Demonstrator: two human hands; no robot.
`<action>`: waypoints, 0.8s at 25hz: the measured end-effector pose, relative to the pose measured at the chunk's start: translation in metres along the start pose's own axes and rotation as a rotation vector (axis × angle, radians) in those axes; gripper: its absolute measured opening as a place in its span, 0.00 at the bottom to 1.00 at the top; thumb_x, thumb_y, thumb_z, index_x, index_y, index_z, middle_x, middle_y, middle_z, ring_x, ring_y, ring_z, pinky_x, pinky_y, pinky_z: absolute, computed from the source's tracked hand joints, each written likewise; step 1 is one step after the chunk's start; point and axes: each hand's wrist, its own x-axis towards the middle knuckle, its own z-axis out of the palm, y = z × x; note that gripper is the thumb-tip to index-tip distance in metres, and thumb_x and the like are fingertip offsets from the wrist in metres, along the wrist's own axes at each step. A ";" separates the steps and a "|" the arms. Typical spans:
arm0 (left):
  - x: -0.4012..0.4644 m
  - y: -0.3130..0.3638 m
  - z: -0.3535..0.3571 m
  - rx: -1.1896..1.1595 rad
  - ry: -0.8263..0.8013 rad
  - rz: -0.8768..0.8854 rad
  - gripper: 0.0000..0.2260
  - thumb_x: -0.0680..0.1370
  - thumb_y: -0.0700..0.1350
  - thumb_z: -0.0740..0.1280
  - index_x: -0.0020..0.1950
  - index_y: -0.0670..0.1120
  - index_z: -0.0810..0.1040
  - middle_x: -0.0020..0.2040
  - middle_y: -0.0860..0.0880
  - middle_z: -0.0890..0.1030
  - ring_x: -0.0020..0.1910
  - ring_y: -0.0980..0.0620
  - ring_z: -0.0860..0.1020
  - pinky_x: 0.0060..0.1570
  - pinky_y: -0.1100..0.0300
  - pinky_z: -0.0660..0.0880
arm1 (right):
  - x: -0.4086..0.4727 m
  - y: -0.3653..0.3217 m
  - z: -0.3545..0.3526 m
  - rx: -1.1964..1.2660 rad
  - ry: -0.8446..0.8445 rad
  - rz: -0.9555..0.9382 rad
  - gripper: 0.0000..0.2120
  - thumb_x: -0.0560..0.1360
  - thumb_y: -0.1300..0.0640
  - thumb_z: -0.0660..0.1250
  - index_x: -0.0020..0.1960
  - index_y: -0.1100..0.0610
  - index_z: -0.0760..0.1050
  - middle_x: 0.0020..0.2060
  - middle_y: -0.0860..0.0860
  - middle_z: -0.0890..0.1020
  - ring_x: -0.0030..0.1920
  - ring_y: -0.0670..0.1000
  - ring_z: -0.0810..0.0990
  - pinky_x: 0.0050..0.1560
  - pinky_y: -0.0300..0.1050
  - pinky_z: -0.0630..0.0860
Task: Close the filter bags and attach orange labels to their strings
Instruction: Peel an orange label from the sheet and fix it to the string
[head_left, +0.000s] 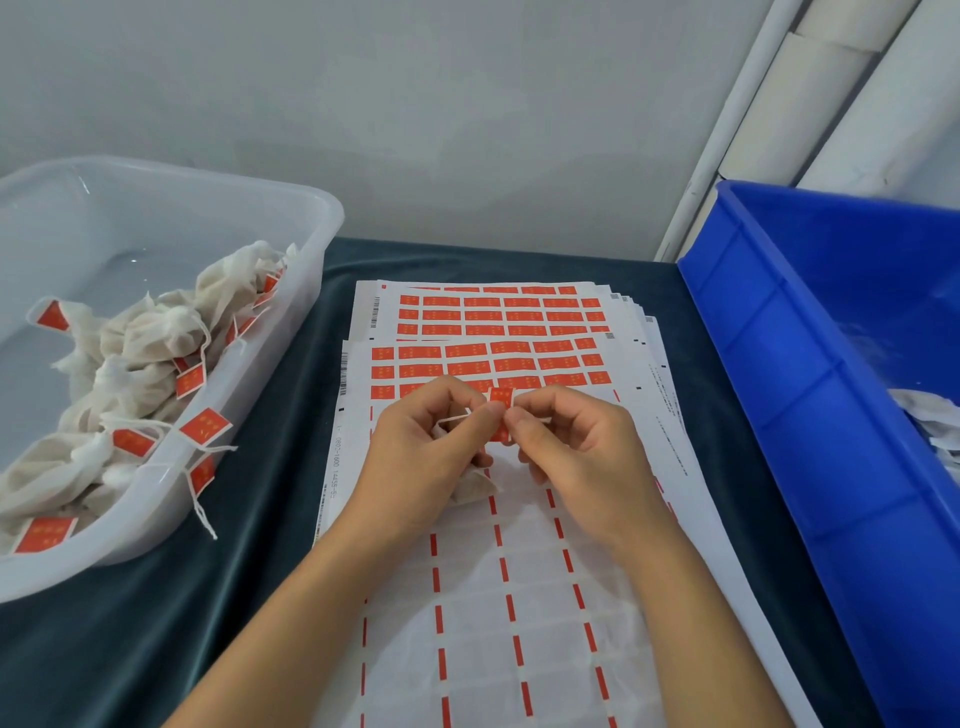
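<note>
Over the label sheets, my left hand (426, 441) and my right hand (576, 452) meet at their fingertips. Between them stands a small orange label (500, 415), which both hands pinch at its edges. A white string (454, 419) runs from the label into my left hand. Below that hand a white filter bag (474, 488) pokes out, mostly hidden by the palm. The top sheet of orange labels (488, 358) has a few full rows at its far end; nearer me only red dashes remain on the backing paper.
A clear plastic tub (317, 244) on the left holds several filter bags with orange labels (202, 427) on their strings, one string hanging over its rim. A blue crate (779, 364) on the right holds white bags (930, 415). Dark green cloth (249, 530) covers the table.
</note>
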 end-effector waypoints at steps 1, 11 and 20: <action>0.000 0.000 0.000 -0.004 -0.009 -0.003 0.06 0.80 0.49 0.72 0.44 0.50 0.83 0.38 0.55 0.85 0.39 0.52 0.85 0.39 0.67 0.79 | 0.000 0.000 0.000 -0.006 -0.002 -0.002 0.04 0.81 0.53 0.70 0.50 0.46 0.83 0.42 0.40 0.85 0.45 0.44 0.84 0.45 0.35 0.80; -0.001 -0.005 0.003 0.162 0.088 0.051 0.11 0.75 0.48 0.78 0.44 0.50 0.76 0.38 0.50 0.83 0.40 0.49 0.84 0.42 0.59 0.83 | 0.001 0.001 -0.007 -0.129 0.054 0.040 0.04 0.81 0.50 0.69 0.49 0.45 0.82 0.44 0.38 0.85 0.47 0.42 0.84 0.51 0.44 0.83; -0.007 0.002 0.002 0.300 0.042 0.254 0.11 0.79 0.45 0.75 0.48 0.64 0.83 0.36 0.70 0.79 0.35 0.65 0.76 0.34 0.74 0.70 | 0.001 0.002 -0.009 -0.189 0.005 0.031 0.05 0.81 0.51 0.70 0.48 0.42 0.83 0.40 0.37 0.85 0.47 0.40 0.83 0.50 0.43 0.81</action>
